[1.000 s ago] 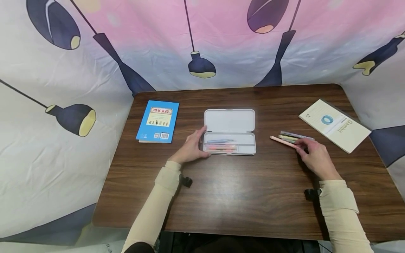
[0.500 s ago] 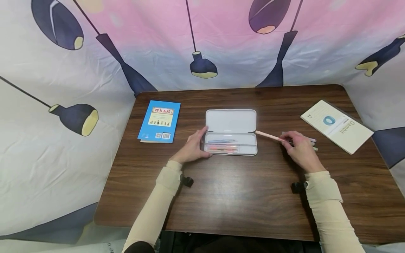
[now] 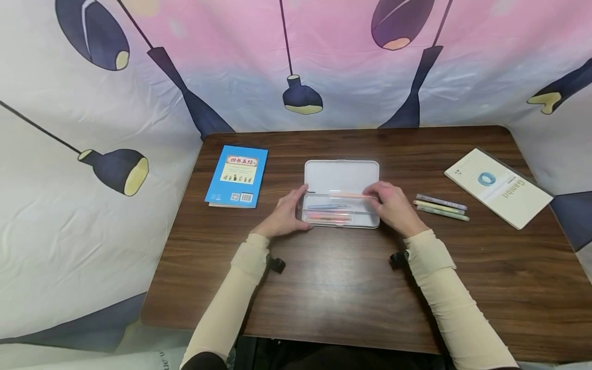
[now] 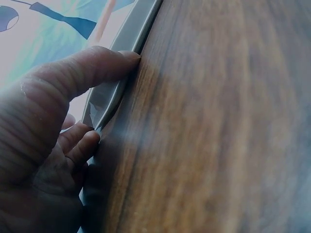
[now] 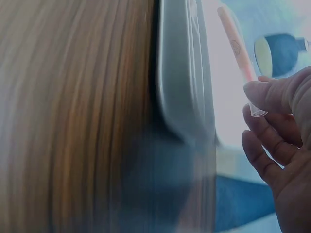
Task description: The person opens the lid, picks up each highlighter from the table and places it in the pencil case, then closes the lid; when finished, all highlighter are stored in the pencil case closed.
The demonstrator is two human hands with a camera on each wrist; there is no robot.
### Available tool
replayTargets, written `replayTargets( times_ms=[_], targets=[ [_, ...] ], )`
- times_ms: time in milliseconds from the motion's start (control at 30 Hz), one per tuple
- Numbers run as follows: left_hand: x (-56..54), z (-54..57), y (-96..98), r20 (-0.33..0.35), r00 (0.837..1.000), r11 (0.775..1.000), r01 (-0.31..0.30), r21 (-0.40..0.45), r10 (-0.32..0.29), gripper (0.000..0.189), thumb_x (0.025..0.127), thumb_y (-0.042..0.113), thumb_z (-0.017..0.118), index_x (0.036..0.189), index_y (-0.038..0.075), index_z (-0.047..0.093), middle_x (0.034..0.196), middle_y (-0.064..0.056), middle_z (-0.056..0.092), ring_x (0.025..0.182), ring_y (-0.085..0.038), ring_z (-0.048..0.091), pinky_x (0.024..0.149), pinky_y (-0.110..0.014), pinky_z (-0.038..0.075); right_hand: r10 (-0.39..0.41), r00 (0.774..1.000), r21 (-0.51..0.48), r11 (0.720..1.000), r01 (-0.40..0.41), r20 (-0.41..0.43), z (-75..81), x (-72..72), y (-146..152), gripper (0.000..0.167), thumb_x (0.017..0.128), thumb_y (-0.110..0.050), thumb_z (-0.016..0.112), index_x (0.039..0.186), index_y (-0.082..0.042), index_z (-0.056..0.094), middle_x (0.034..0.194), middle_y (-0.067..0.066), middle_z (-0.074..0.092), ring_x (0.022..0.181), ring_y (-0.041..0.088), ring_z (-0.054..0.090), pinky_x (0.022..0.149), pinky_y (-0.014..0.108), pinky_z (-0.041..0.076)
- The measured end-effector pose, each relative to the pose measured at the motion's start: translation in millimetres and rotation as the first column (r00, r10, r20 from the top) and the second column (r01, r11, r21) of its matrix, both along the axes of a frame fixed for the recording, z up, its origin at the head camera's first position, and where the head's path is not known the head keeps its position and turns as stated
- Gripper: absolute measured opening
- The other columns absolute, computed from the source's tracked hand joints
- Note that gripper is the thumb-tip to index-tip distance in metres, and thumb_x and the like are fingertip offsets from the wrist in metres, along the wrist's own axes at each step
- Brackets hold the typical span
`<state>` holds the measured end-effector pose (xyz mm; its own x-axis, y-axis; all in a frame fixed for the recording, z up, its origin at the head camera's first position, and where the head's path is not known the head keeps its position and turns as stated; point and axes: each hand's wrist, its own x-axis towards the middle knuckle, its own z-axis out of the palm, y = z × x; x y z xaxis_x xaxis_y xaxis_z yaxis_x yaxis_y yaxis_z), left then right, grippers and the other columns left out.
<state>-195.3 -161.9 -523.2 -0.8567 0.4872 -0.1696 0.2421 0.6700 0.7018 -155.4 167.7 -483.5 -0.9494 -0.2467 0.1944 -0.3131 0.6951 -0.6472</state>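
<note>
An open white pencil case [image 3: 342, 174] lies on the table, its lid folded back. My left hand [image 3: 284, 213] holds its left end; in the left wrist view the thumb presses the case's near edge [image 4: 129, 39] and the fingers curl at the corner. Between thumb and fingers, my right hand [image 3: 393, 208] pinches a pink pen [image 5: 235, 43] by its clear end, above the case. In the head view this pen [image 3: 344, 195] spans the hinge line, pointing left. Inside the case are a blue pen [image 3: 326, 206] and several orange-pink pens [image 3: 329, 218].
Right of the case, a purple pen [image 3: 441, 201], a yellow pen [image 3: 439, 206] and a green pen [image 3: 442, 213] lie side by side. A cream notebook [image 3: 499, 187] sits farther right. The blue book [image 3: 237, 176] is at the left. A printed curtain [image 3: 347, 67] hangs behind the table.
My right hand has lifted the pink pen from beside the other pens and carried it left over the case. My left hand has stayed at the case's left end.
</note>
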Motion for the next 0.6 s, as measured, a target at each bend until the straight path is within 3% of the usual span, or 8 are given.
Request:
replayTargets(
  times_ms=[233,600],
  targets=[
    [-0.4,-0.2,-0.8,0.001,1.0,1.0,0.0,0.009,0.0,0.117,0.078,0.033,0.09,0.17,0.026,0.018,0.172,-0.013,0.028,0.159,-0.041,0.017,0.126,-0.064,0.018,0.114,0.993,0.031,0.993,-0.113,-0.038,-5.5,-16.4,-33.9,0.01,0.094,0.0,0.073,0.105,0.001,0.076,0.108,0.019,0.075,0.108,0.039,0.069,0.097,0.056,0.052],
    [1.4,2.1,0.9,0.001,1.0,1.0,0.005,0.017,-0.005,0.117,0.079,0.03,0.091,0.17,0.025,0.018,0.169,-0.012,0.033,0.157,-0.039,0.021,0.126,-0.061,0.019,0.146,0.989,0.055,0.988,-0.147,0.016,-11.6,-26.2,-50.2,0.014,0.092,0.004,0.069,0.103,0.0,0.075,0.108,0.018,0.075,0.106,0.039,0.068,0.097,0.055,0.051]
  ],
)
